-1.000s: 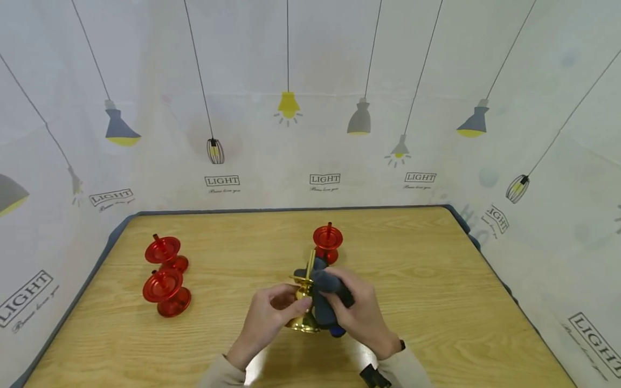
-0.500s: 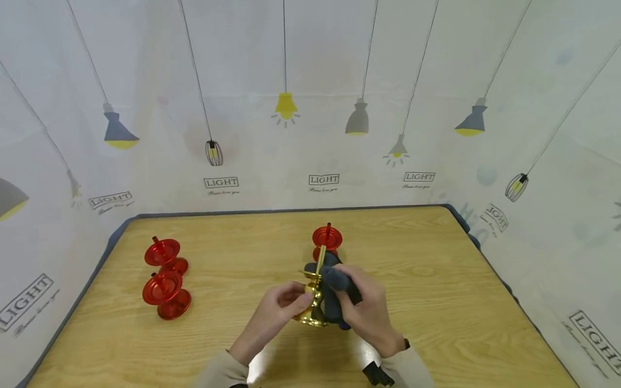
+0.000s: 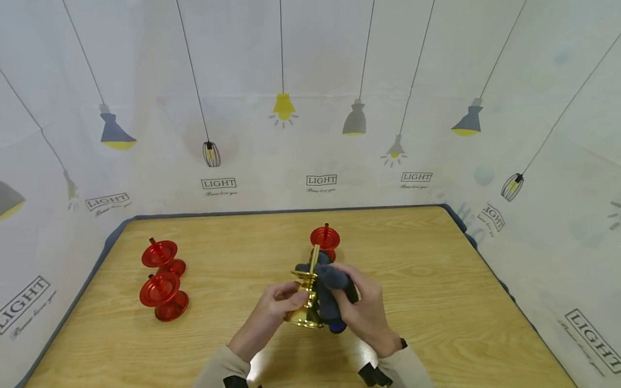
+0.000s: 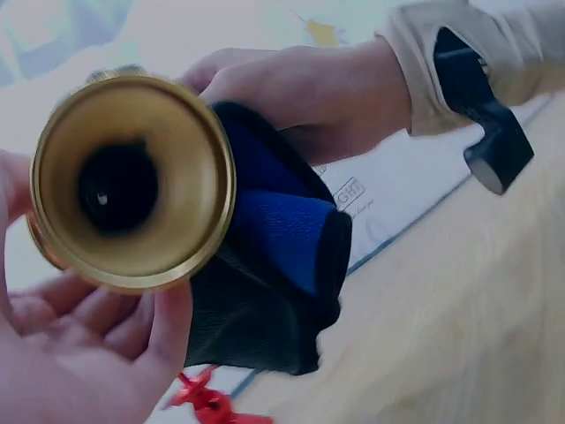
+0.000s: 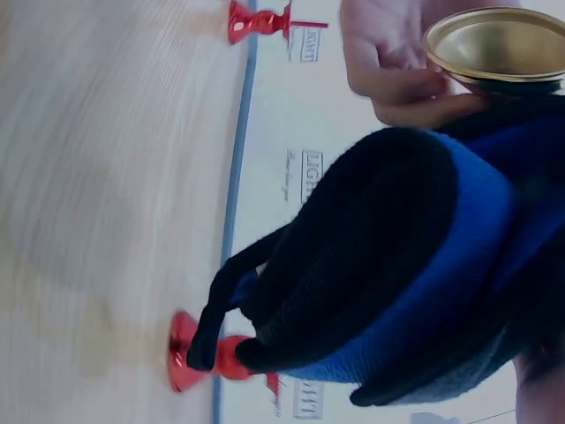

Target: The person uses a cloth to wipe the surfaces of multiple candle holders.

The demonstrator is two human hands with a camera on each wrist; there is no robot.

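Observation:
My left hand [image 3: 274, 307] grips a shiny gold candlestick [image 3: 306, 317] by its stem, above the front middle of the table. Its spike leans slightly right. My right hand [image 3: 366, 304] holds a folded dark blue cloth [image 3: 330, 304] against the candlestick's right side, and a fold shows behind the stem. In the left wrist view, the hollow round base of the candlestick [image 4: 187, 172] faces the camera, with the cloth [image 4: 282, 234] bunched beside it. The right wrist view shows the cloth [image 5: 477, 256] hanging in loose folds, blue with black edges, below the gold base [image 5: 494, 44].
A red candlestick [image 3: 325, 237] stands just beyond the hands, its lower part partly covered by the cloth. Two more, a rear red candlestick [image 3: 159, 253] and a front one [image 3: 160, 291], stand at the left of the wooden table [image 3: 436, 291]. Printed white sheeting [image 3: 252, 118] surrounds it.
Both hands, with the gold candlestick and cloth, shift right and slightly up, then back left. The candlestick's tilt changes a little. The red candlesticks stay put while the head view drifts slightly.

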